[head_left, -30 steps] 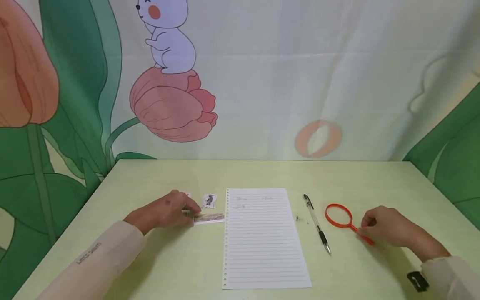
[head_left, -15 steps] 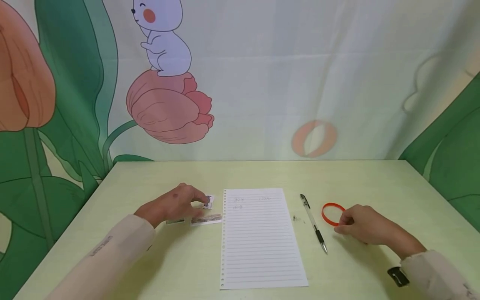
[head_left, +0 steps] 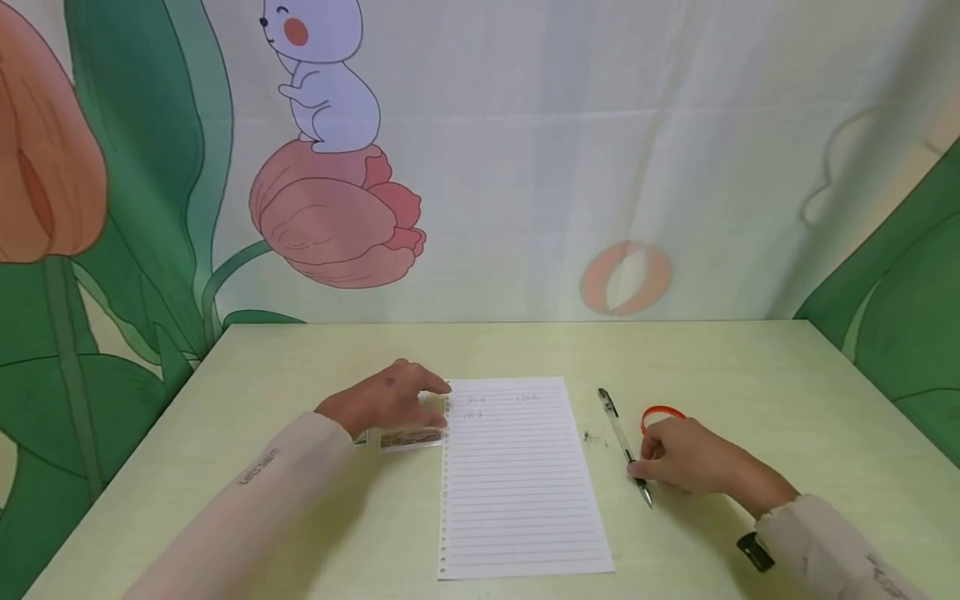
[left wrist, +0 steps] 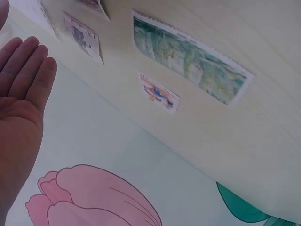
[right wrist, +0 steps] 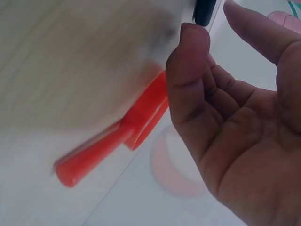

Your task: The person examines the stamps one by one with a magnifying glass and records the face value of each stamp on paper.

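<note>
My left hand is at the upper left edge of a lined sheet of paper, thumb and index finger apart. Its fingers look fairly straight in the left wrist view; contact with the sheet is unclear. Partly under it lies a long brownish stamp. My right hand has its thumb and index finger at the black grip of a pen. In the right wrist view a gap shows between them, with the pen's dark end beyond the fingertip. Behind that hand lies a red magnifying glass, its handle hidden in the head view.
A long green stamp, a small orange-and-blue stamp and a small dark-figured stamp lie on the table. Dark specks sit between sheet and pen. A printed curtain hangs behind the table.
My left hand has moved right from the stamps to the sheet's edge. My right hand has left the magnifying glass's handle and moved left to the pen.
</note>
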Action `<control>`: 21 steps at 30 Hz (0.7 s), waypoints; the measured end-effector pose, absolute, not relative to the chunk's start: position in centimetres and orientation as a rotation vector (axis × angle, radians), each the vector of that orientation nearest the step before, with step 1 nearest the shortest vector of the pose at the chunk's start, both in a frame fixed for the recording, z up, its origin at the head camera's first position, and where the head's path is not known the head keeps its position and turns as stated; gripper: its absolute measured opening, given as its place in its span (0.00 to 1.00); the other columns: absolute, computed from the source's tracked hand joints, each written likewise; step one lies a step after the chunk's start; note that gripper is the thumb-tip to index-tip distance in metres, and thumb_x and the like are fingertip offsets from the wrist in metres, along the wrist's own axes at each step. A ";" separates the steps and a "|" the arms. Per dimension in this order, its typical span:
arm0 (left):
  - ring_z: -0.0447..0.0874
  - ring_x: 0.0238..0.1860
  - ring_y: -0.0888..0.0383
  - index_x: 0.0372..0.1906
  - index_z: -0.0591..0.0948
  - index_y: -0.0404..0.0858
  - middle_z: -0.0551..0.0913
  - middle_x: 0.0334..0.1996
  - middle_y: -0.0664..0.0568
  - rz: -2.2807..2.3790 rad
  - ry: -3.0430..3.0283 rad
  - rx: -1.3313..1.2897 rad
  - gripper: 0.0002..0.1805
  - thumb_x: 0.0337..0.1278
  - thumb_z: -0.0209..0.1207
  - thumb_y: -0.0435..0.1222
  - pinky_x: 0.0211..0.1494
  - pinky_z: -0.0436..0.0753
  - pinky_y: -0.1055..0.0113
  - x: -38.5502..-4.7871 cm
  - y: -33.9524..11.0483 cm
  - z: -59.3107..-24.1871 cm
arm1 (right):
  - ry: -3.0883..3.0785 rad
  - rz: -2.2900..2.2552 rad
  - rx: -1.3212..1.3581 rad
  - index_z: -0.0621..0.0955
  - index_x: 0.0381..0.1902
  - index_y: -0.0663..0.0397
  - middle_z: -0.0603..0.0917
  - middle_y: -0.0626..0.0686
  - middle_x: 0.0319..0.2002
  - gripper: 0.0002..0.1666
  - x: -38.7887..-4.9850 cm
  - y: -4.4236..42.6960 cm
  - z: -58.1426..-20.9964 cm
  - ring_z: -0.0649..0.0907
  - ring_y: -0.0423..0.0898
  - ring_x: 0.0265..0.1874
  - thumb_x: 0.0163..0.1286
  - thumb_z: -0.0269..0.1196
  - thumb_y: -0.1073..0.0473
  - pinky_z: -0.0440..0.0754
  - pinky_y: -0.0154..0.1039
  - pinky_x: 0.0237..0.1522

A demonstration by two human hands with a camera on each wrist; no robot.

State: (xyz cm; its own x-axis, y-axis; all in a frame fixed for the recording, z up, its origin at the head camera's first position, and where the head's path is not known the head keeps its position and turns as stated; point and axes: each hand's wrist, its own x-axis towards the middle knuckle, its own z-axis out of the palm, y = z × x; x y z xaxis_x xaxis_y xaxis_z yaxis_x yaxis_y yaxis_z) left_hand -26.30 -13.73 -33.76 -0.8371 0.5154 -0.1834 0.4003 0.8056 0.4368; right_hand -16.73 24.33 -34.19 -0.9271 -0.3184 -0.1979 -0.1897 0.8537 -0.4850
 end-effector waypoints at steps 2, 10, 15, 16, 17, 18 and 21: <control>0.70 0.62 0.51 0.61 0.83 0.42 0.82 0.59 0.54 0.548 2.701 0.691 0.28 0.53 0.74 0.42 0.64 0.74 0.56 -26.5 -13.5 -34.0 | 2.766 -0.663 -0.366 0.81 0.25 0.53 0.77 0.44 0.21 0.13 -16.9 24.0 -34.3 0.73 0.40 0.20 0.62 0.72 0.53 0.72 0.36 0.25; 0.71 0.57 0.53 0.60 0.83 0.42 0.82 0.57 0.52 0.556 2.692 0.668 0.29 0.51 0.75 0.42 0.63 0.73 0.57 -27.0 -13.0 -35.1 | 2.697 -0.681 -0.217 0.78 0.20 0.54 0.76 0.47 0.11 0.16 -17.0 22.9 -34.9 0.73 0.40 0.11 0.62 0.72 0.57 0.74 0.37 0.20; 0.71 0.58 0.54 0.60 0.83 0.41 0.82 0.58 0.53 0.545 2.694 0.662 0.29 0.51 0.75 0.41 0.65 0.72 0.57 -27.1 -12.9 -35.4 | 2.658 -0.788 -0.265 0.79 0.20 0.55 0.78 0.48 0.13 0.14 -17.1 22.9 -34.5 0.77 0.42 0.12 0.63 0.70 0.61 0.77 0.37 0.19; 0.71 0.58 0.54 0.60 0.83 0.42 0.82 0.58 0.53 0.547 2.693 0.652 0.29 0.51 0.75 0.41 0.64 0.72 0.58 -27.1 -12.8 -35.3 | 2.652 -0.814 -0.277 0.79 0.21 0.56 0.79 0.48 0.13 0.13 -17.2 22.9 -34.4 0.78 0.42 0.12 0.63 0.69 0.61 0.78 0.38 0.20; 0.71 0.57 0.54 0.60 0.83 0.42 0.82 0.58 0.54 0.549 2.692 0.645 0.29 0.51 0.75 0.41 0.65 0.72 0.58 -27.1 -12.8 -35.3 | 2.645 -0.840 -0.281 0.79 0.22 0.56 0.79 0.48 0.14 0.12 -17.3 22.9 -34.3 0.79 0.43 0.13 0.64 0.69 0.61 0.79 0.38 0.20; 0.71 0.57 0.54 0.60 0.83 0.42 0.82 0.58 0.54 0.550 2.690 0.637 0.29 0.51 0.75 0.41 0.65 0.72 0.58 -27.1 -12.7 -35.3 | 2.640 -0.866 -0.286 0.79 0.23 0.57 0.80 0.49 0.15 0.12 -17.4 22.9 -34.2 0.80 0.43 0.14 0.64 0.68 0.61 0.80 0.39 0.21; 0.71 0.57 0.54 0.60 0.83 0.42 0.83 0.57 0.54 0.534 2.692 0.638 0.29 0.50 0.75 0.41 0.64 0.72 0.58 -27.2 -12.6 -35.2 | 2.617 -0.957 -0.276 0.79 0.26 0.59 0.81 0.50 0.17 0.10 -18.0 22.7 -34.0 0.82 0.45 0.16 0.65 0.67 0.61 0.83 0.40 0.24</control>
State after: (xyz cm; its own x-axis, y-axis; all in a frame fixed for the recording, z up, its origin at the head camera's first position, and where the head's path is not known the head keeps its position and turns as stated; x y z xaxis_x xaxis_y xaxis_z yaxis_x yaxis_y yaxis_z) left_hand -27.15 -12.62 -35.18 -0.8481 0.4819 -0.2201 0.3613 0.8300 0.4250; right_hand -17.99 22.74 -34.03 -0.9233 -0.2937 -0.2475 -0.0645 0.7540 -0.6537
